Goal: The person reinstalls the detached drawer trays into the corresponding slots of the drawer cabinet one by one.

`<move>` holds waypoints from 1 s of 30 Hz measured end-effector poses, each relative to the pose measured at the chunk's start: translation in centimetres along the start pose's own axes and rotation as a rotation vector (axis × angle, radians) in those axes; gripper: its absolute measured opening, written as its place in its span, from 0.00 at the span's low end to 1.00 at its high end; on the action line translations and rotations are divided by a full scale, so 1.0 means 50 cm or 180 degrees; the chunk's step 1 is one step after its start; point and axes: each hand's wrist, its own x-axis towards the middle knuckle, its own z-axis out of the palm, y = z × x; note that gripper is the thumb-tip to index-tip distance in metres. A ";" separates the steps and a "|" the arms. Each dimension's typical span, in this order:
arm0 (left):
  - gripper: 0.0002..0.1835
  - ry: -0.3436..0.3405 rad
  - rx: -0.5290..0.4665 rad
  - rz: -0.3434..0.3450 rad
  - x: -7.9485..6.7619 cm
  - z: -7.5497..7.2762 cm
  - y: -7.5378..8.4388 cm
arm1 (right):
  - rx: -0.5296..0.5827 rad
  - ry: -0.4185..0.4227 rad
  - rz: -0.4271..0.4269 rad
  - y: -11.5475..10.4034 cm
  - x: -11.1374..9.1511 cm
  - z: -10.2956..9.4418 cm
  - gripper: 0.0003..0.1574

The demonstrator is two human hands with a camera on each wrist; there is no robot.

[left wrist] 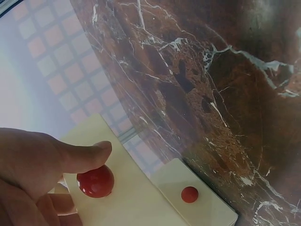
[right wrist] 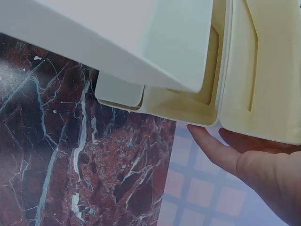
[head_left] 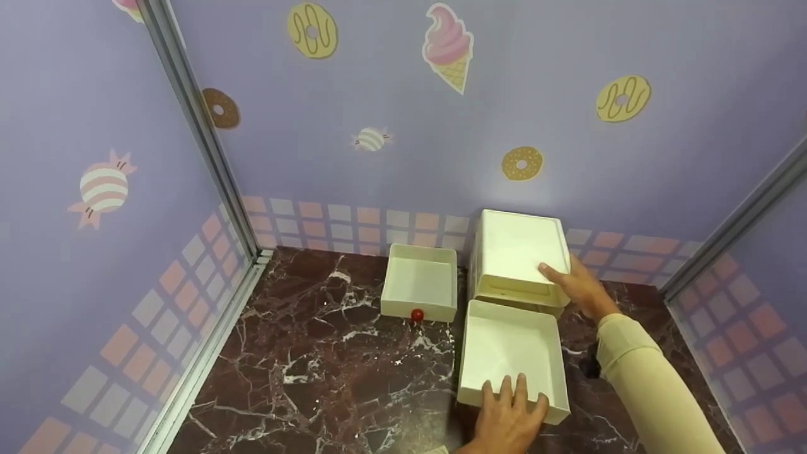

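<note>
A cream drawer cabinet (head_left: 523, 243) stands against the back wall. My right hand (head_left: 581, 287) rests on its right side, thumb over the top edge; the right wrist view shows fingers lying along the side wall. My left hand (head_left: 507, 419) grips the front of a pulled-out drawer (head_left: 517, 340), fingers over the rim inside. In the left wrist view the thumb presses on the drawer's outer face, just by its red knob (left wrist: 96, 181). Above this drawer the cabinet has an open slot (right wrist: 277, 70). A lower drawer front (left wrist: 207, 207) with a red knob sits below it.
A separate cream drawer (head_left: 419, 277) with a red knob (head_left: 417, 314) lies on the dark marbled surface (head_left: 315, 366), left of the cabinet. Lilac walls (head_left: 378, 82) with sweets printed on them enclose the back and both sides. Metal posts (head_left: 202, 126) mark the corners.
</note>
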 end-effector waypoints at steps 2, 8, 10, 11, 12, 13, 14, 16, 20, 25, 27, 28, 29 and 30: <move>0.12 0.0059 -0.0004 -0.0032 0.006 0.004 0.002 | -0.0070 0.0011 -0.0018 0.000 0.000 0.000 0.60; 0.13 0.0176 0.0019 -0.0014 0.016 0.012 0.012 | 0.0063 -0.0045 0.0154 -0.010 -0.005 0.000 0.60; 0.13 0.0191 0.0049 -0.0012 0.019 0.013 0.016 | 0.0071 -0.0045 0.0190 -0.010 -0.005 0.001 0.61; 0.13 0.0206 0.0063 -0.0020 0.020 0.014 0.017 | 0.0037 -0.0029 0.0186 -0.003 -0.001 0.001 0.61; 0.13 0.0205 0.0071 -0.0025 0.021 0.015 0.018 | 0.0030 -0.0032 0.0203 -0.003 -0.001 0.001 0.62; 0.13 0.0172 0.0064 -0.0031 0.022 0.015 0.018 | 0.0016 -0.0030 0.0202 -0.002 -0.001 0.001 0.62; 0.13 0.0131 0.0056 -0.0039 0.024 0.016 0.018 | -0.0016 -0.0031 0.0198 -0.002 -0.001 0.001 0.63; 0.14 -0.0004 0.0042 -0.0053 0.027 0.018 0.017 | -0.0001 -0.0043 0.0174 -0.004 -0.003 0.002 0.62; 0.20 -0.0483 -0.0009 -0.0027 0.030 0.026 0.012 | 0.0077 -0.0050 0.0161 -0.016 -0.009 0.001 0.60; 0.24 -0.0682 -0.0005 -0.0007 0.037 0.048 0.006 | 0.0158 -0.0090 0.0199 -0.048 -0.025 0.001 0.58; 0.25 -0.0669 0.0026 -0.0007 0.040 0.061 0.003 | 0.0187 -0.0133 0.0199 -0.057 -0.031 0.001 0.57; 0.25 -0.0682 0.0040 -0.0003 0.041 0.067 0.002 | 0.0201 -0.0156 0.0193 -0.060 -0.033 0.001 0.57; 0.26 -0.0697 0.0056 0.0000 0.042 0.074 0.001 | 0.0215 -0.0172 0.0190 -0.061 -0.035 0.001 0.57; 0.26 -0.0722 0.0066 0.0007 0.043 0.080 0.000 | 0.0227 -0.0189 0.0183 -0.061 -0.036 0.002 0.57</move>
